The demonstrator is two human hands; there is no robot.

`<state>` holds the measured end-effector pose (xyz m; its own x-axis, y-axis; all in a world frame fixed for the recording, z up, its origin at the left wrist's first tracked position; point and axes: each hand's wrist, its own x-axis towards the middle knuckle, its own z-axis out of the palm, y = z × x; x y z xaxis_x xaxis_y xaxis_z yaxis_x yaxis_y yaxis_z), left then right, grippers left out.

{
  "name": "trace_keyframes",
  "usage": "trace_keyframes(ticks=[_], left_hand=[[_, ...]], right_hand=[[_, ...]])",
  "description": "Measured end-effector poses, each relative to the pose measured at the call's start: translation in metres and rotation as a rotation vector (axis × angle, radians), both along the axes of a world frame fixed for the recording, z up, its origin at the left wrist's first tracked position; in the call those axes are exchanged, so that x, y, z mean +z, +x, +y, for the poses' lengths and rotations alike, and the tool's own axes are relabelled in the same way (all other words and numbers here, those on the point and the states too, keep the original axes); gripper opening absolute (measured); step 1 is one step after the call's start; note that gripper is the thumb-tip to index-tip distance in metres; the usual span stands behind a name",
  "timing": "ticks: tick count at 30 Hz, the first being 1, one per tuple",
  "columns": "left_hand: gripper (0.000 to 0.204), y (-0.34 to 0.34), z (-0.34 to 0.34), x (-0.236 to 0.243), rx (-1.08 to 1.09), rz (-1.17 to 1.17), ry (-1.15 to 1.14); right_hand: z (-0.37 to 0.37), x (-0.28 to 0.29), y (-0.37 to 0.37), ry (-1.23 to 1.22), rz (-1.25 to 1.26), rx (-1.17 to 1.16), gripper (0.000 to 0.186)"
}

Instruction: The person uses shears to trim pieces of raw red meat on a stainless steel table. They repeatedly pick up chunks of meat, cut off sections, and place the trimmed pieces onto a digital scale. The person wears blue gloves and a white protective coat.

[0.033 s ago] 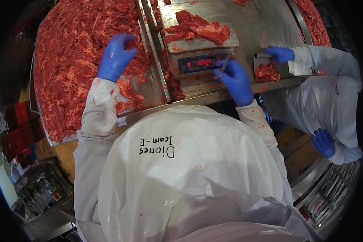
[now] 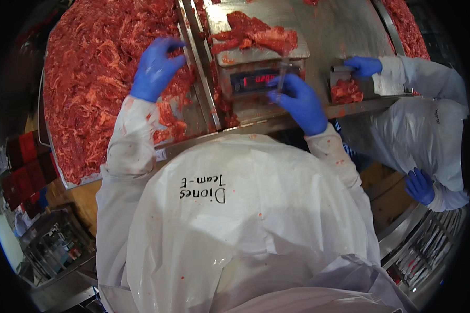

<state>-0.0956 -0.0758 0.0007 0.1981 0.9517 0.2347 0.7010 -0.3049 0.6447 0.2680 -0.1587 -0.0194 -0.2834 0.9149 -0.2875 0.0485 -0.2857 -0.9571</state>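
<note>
My left hand (image 2: 159, 69), in a blue glove, hovers at the right side of a wide heap of raw red meat strips (image 2: 102, 88). Its thumb and fingers are apart, and nothing shows between them. In my blue-gloved right hand (image 2: 304, 107), the fingers close on a thin stick-like tool (image 2: 282, 78), too blurred by motion to name. The tool points up across the front of a metal scale (image 2: 292, 107) with a lit red display (image 2: 258, 80). A few strips of raw meat (image 2: 256, 36) lie on the scale's plate (image 2: 297, 52).
A raised metal edge (image 2: 199, 68) divides the meat heap from the scale. At the right, a co-worker's blue-gloved hand (image 2: 364, 67) grips a flat metal scraper (image 2: 340, 69) beside a small meat portion (image 2: 346, 92). More meat (image 2: 410, 26) lies beyond another metal edge.
My left hand has shifted slightly up and to the right over the meat. My right hand has moved a little left with the tool, which now reaches across the display's right side.
</note>
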Motion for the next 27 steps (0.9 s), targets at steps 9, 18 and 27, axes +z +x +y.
trace_keyframes(ticks=[9, 18, 27], left_hand=[[0.029, 0.0, -0.024, -0.077, -0.063, 0.244, -0.214], [0.013, 0.02, -0.065, 0.01, -0.325, -0.477, -0.926], [0.042, 0.016, 0.027, -0.001, 0.057, -0.065, -0.077]], right_hand=[[0.043, 0.041, -0.05, -0.258, 0.047, 0.059, 0.035], [-0.016, 0.024, 0.025, -0.179, 0.257, 0.127, 0.04], [-0.021, 0.024, 0.04, -0.055, 0.263, -0.085, 0.04]])
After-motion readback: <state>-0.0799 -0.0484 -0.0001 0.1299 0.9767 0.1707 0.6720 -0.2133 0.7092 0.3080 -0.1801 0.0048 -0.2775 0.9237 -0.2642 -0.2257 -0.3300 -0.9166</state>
